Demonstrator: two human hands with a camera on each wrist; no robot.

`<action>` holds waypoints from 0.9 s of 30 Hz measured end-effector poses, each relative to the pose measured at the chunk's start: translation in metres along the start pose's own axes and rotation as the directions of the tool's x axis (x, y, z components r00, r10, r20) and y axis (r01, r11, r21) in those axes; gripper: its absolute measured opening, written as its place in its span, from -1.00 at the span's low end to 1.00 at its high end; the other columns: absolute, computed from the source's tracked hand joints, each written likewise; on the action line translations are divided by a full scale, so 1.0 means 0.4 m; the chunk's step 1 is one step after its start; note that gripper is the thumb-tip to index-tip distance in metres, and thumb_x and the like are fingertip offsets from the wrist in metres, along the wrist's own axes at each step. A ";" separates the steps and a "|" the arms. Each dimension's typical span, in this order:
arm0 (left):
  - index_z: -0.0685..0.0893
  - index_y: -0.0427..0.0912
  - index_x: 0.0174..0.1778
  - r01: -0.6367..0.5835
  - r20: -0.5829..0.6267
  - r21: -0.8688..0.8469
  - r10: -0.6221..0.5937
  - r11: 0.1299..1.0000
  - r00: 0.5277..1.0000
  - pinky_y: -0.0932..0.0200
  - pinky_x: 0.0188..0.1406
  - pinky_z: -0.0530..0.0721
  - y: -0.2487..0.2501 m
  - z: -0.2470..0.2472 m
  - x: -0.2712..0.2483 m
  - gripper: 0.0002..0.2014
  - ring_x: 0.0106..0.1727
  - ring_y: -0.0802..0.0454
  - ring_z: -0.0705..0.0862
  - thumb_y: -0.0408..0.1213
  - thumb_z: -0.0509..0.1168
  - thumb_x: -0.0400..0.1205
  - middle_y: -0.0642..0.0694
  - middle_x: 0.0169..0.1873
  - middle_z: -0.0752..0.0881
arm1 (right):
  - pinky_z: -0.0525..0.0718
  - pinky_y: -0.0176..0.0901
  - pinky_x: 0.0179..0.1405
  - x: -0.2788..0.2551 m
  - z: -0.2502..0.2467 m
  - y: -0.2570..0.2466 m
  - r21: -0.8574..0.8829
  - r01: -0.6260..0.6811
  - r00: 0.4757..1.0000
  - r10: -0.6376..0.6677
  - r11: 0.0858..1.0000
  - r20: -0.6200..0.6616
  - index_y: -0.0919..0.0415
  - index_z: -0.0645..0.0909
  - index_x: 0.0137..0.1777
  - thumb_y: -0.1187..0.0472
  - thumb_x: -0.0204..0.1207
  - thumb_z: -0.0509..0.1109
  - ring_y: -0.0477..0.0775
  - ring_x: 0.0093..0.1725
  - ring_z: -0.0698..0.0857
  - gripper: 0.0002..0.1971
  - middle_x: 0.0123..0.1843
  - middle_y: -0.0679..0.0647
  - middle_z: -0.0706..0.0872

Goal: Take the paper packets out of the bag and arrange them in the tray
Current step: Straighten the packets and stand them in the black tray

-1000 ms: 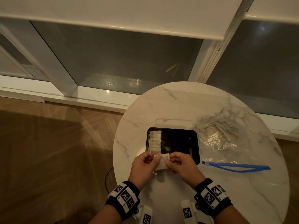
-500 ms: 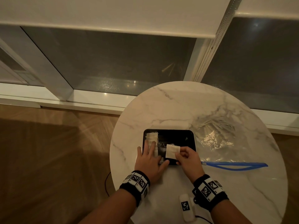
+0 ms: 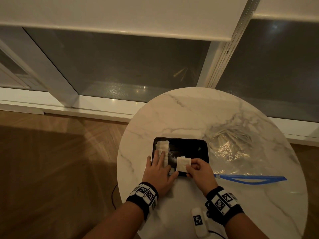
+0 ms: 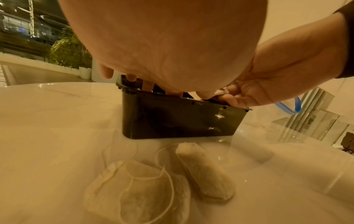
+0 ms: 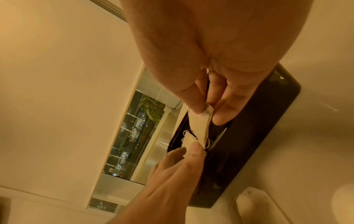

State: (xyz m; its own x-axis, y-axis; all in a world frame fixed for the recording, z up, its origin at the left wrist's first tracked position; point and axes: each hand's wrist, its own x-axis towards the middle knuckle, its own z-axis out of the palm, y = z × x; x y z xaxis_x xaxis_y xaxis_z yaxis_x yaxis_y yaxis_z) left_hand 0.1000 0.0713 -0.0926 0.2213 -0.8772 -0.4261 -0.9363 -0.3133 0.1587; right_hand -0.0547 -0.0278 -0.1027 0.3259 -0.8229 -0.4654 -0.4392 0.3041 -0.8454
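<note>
One white paper packet point(image 3: 183, 163) pinched in your right hand point(image 3: 200, 171) hangs over the black plastic tray point(image 3: 202, 144) at lower centre; your left hand point(image 3: 158, 169), fingers flat, pins the stacked row of packets point(image 3: 162, 145), whose loose strings could snag and drag it askew.

left hand point(image 3: 159, 167) flat, right hand point(image 3: 200, 170) pinching
</note>
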 end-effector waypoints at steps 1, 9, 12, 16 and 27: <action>0.62 0.12 0.44 -0.005 -0.004 -0.003 0.005 1.000 1.000 -0.34 0.68 -0.23 0.000 0.003 -0.001 -0.31 0.77 -0.20 -0.28 0.35 -0.25 0.71 -0.12 0.78 -0.08 | 0.83 -0.05 -0.08 0.000 0.000 0.000 -0.004 -0.002 1.000 0.002 1.000 0.002 0.13 0.67 0.00 0.35 0.58 0.44 0.06 -0.08 0.82 -0.90 -0.11 0.13 0.82; 0.43 0.19 0.52 -0.004 -0.157 -0.132 -0.017 0.991 0.987 -0.25 0.68 -0.02 -0.008 -0.008 -0.011 -0.47 0.75 -0.16 -0.05 0.29 -0.08 0.71 -0.08 0.75 0.10 | 0.82 -0.08 -0.10 -0.001 0.002 -0.005 0.003 -0.014 1.000 0.014 1.000 0.020 0.18 0.68 0.03 0.37 0.58 0.43 0.09 -0.08 0.82 -0.89 -0.12 0.13 0.82; 0.18 0.11 0.67 0.136 -0.260 -0.339 -0.232 0.931 0.937 -0.16 0.64 0.17 -0.018 -0.018 -0.007 -0.29 0.70 -0.16 0.07 0.22 0.18 0.60 -0.11 0.71 0.11 | 0.79 -0.16 -0.18 0.002 0.002 -0.022 0.030 -0.019 1.000 0.018 0.999 0.017 0.18 0.67 0.01 0.38 0.58 0.43 0.10 -0.07 0.81 -0.89 -0.11 0.15 0.80; -0.11 -0.05 0.76 0.285 -0.084 -0.650 -0.439 0.704 0.894 -0.18 0.58 0.41 -0.040 -0.016 0.016 0.10 0.66 -0.22 0.26 0.13 0.48 0.48 -0.19 0.70 0.11 | 0.68 -0.22 -0.30 0.017 -0.001 -0.049 -0.047 0.023 1.000 -0.023 0.999 0.008 0.11 0.68 -0.03 0.29 0.58 0.46 0.00 -0.20 0.75 -0.93 -0.16 0.07 0.78; 0.00 0.03 0.71 0.435 0.110 -0.762 -0.567 0.479 0.816 -0.16 0.36 0.66 -0.034 -0.007 0.085 0.25 0.43 -0.22 0.58 0.05 0.65 0.20 -0.19 0.44 0.52 | 0.84 0.01 -0.26 0.160 0.054 -0.066 -0.182 -0.086 0.995 0.076 0.980 -0.058 0.03 0.65 -0.21 0.27 0.49 0.54 0.07 -0.29 0.77 -0.84 -0.22 0.12 0.79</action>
State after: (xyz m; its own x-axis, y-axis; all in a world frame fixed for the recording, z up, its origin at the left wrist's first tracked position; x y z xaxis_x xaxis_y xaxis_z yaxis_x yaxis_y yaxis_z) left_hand 0.1210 0.0449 -0.1069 0.6815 -0.4986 -0.5357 -0.1448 -0.8094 0.5692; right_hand -0.0041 -0.0782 -0.1159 0.2424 -0.8237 -0.5126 -0.6103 0.2813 -0.7406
